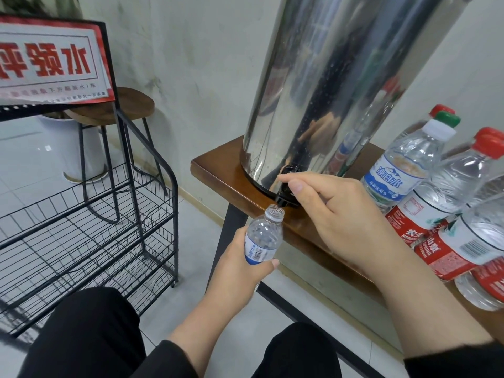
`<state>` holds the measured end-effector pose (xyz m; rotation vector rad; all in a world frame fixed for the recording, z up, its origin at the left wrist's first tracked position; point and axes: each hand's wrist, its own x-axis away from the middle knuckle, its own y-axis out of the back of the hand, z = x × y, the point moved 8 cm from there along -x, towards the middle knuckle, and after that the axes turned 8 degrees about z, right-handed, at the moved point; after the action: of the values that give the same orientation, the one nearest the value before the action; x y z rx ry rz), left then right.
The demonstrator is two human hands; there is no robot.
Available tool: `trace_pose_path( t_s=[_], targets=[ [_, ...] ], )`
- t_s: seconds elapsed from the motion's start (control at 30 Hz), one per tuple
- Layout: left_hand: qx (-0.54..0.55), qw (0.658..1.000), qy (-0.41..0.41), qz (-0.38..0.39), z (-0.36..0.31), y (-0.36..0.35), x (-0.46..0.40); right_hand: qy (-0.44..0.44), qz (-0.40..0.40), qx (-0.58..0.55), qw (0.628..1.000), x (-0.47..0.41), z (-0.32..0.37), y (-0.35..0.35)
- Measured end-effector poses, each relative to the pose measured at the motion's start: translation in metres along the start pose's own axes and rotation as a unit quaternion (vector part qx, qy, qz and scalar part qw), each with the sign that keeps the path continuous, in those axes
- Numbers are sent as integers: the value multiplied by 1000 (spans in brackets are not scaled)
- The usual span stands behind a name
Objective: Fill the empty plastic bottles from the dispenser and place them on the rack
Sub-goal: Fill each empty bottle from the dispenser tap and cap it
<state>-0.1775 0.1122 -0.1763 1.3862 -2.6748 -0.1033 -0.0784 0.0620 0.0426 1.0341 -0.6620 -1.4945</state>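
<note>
Wooden table (215,170) carries steel dispenser (327,85) | left hand (240,264) grips uncapped bottle (263,236) under tap (286,190) | right hand (338,214) fingers curled on tap | wire rack (90,230) left of dispenser | capped bottles (425,197) right

Lighting is bright, even and diffuse; its source is out of view. Shadows are soft and faint. The steel dispenser (341,85) shows streaked mirror reflections. Floor tiles (35,148) carry pale glare. Wide-angle distortion bows the frame edges. The bottles (450,214) at right are slightly blurred.
</note>
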Motion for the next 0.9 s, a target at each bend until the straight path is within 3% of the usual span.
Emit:
trace_pose_path(
  t_s=[0.9],
  targets=[
    [13,1000,-4,-2,0,-1,1,6,15,-7,1000,0,2,-1]
  ],
)
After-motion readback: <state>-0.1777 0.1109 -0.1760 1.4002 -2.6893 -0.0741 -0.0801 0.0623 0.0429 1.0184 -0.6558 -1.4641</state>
